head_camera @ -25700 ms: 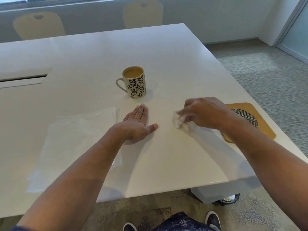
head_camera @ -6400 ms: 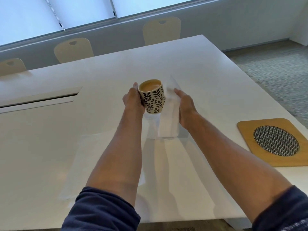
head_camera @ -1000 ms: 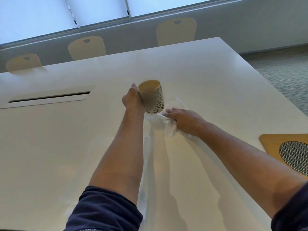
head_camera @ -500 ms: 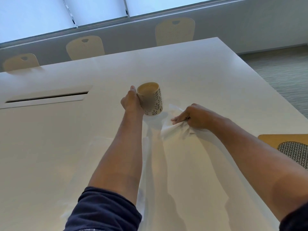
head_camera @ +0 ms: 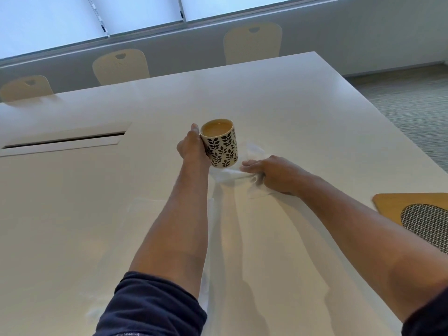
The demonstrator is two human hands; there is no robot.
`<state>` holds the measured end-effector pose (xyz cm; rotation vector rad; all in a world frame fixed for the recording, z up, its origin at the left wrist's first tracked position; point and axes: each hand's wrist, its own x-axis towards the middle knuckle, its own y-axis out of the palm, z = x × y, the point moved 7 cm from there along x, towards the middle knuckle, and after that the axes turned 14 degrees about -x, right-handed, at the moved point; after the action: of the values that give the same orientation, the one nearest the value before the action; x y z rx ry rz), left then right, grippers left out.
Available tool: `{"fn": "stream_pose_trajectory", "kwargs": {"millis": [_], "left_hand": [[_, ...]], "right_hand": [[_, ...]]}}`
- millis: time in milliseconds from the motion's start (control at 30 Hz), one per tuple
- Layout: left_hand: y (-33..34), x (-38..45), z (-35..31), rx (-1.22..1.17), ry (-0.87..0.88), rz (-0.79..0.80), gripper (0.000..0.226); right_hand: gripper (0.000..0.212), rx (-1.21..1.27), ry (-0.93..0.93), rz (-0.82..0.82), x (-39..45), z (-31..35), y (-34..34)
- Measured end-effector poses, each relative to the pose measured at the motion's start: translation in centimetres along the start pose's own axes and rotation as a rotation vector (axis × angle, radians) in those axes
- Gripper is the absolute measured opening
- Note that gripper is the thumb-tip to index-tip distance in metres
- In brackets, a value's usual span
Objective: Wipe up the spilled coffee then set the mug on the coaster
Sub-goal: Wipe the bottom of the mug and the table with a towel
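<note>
Over on the left I've got a cable slot (head_camera: 64,141) cut into the white surface (head_camera: 291,105), chairs (head_camera: 120,66) lined up behind it. My left hand (head_camera: 194,149) has its grip wrapped around the leaf-patterned mug (head_camera: 220,144), lifted off the surface, coffee nearly to the rim. Right beside it my right hand (head_camera: 274,174) is pressing down on a crumpled white paper towel (head_camera: 242,174), fingers bunching it. The wooden coaster (head_camera: 412,209) sits well apart at the right edge.

Mug (head_camera: 221,146) handle behind left hand (head_camera: 192,149); coaster (head_camera: 417,214) cropped at right edge.
</note>
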<state>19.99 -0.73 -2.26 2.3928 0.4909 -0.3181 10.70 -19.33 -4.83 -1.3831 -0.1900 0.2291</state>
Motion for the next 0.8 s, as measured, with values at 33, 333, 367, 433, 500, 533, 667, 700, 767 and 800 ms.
{"fn": "stream_pose_trajectory", "kwargs": {"millis": [33, 333, 367, 433, 500, 533, 667, 700, 767, 800], "left_hand": [[0.1, -0.1, 0.1, 0.001, 0.002, 0.0, 0.019], [0.5, -0.4, 1.0, 0.015, -0.011, -0.005, 0.023], [0.4, -0.4, 1.1, 0.02, -0.012, -0.009, 0.024], [0.3, -0.4, 1.5, 0.023, -0.017, -0.013, 0.023], [0.1, -0.3, 1.8, 0.015, -0.026, -0.014, 0.02], [0.1, -0.2, 1.9, 0.014, -0.028, -0.014, 0.02], [-0.2, 0.0, 2.4, 0.031, -0.027, -0.026, 0.024], [-0.3, 0.0, 2.4, 0.034, -0.025, -0.029, 0.025], [-0.4, 0.2, 2.4, 0.043, -0.019, -0.033, 0.025], [-0.5, 0.3, 2.4, 0.046, -0.017, -0.037, 0.025]], "right_hand": [[0.061, 0.025, -0.018, 0.018, -0.3, 0.3, -0.2], [0.056, 0.186, -0.036, 0.182, -1.9, 0.4, -0.6], [0.058, 0.175, -0.042, 0.184, -2.0, 0.2, -0.9], [0.059, 0.176, -0.056, 0.176, -2.4, -0.1, -1.4], [0.058, 0.2, -0.054, 0.167, -2.8, -0.5, -1.8], [0.058, 0.215, -0.041, 0.153, -3.0, -0.7, -2.0], [0.051, 0.234, 0.01, 0.077, -3.0, -0.9, -2.4], [0.05, 0.225, 0.014, 0.069, -2.9, -0.9, -2.4], [0.046, 0.193, 0.022, 0.064, -2.8, -0.8, -2.4], [0.045, 0.178, 0.024, 0.06, -2.8, -0.8, -2.4]]}}
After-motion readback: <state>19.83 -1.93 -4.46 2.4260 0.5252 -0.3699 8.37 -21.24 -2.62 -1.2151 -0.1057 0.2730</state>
